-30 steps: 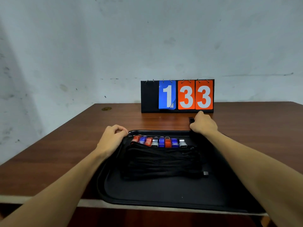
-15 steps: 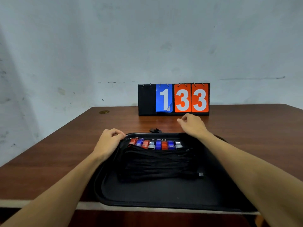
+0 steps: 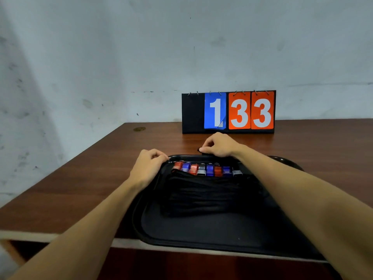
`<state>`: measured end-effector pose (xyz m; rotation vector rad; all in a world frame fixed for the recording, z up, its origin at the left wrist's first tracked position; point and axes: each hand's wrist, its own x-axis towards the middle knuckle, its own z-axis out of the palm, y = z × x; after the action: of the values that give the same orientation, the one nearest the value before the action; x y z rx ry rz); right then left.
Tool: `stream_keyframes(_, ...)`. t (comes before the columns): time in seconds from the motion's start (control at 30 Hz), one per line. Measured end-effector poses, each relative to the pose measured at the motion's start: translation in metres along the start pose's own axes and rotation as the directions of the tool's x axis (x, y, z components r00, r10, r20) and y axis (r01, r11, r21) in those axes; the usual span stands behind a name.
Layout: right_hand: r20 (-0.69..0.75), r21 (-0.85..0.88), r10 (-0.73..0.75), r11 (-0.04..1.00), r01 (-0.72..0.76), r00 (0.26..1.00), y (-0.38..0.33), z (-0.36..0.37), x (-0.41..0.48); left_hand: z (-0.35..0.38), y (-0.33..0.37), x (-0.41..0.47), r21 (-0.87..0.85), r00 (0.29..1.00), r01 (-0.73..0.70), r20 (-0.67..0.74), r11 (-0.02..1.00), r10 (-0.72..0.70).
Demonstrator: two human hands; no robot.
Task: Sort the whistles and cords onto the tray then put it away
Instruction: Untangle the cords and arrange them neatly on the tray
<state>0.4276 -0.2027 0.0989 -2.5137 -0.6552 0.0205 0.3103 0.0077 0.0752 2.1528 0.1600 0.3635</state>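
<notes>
Wood table (image 3: 302,150); R hand (image 3: 219,145) pinching small black item (image 3: 201,150), maybe cord

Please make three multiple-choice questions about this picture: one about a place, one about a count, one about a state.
1. Where do the whistles lie?
A. on the tray's far side
B. beside the tray
C. on the scoreboard

2. How many orange cards does the scoreboard show?
A. one
B. two
C. three

3. What does the right hand do?
A. lies flat
B. pinches something small and black
C. lifts the tray

A: they line its far edge, above the cords.
B: two orange 3s.
B: fingertips closed on it.
</notes>
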Motion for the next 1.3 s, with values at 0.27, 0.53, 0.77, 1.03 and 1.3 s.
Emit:
stream_keyframes(0.27, -0.161, 0.026, -0.148, 0.988, 0.154, 0.976, 0.019, -0.041, -0.073, -0.002, 0.004, -0.002, 0.019, 0.999, 0.038, -0.021, 0.999, -0.038)
stream_keyframes(0.53, -0.208, -0.021, -0.102, 0.995, 0.099, 0.973, 0.041, -0.042, -0.128, 0.0, 0.001, -0.001, -0.033, 0.999, -0.025, -0.047, 0.999, 0.023)
stream_keyframes(0.77, -0.18, -0.047, -0.081, 0.996, 0.074, 0.98, 0.045, -0.031, -0.132, 0.002, 0.001, -0.001, -0.002, 0.995, -0.072, -0.074, 0.997, 0.071)
stream_keyframes(1.03, -0.234, -0.006, -0.113, 0.993, 0.115, 0.966, 0.052, -0.033, -0.139, 0.003, 0.0, 0.0, 0.008, 0.993, -0.09, -0.081, 0.996, 0.09)
stream_keyframes(1.3, -0.225, 0.042, -0.106, 0.992, 0.118, 0.969, 0.047, -0.028, -0.142, 0.003, 0.001, 0.001, 0.006, 0.992, -0.094, -0.082, 0.996, 0.094)
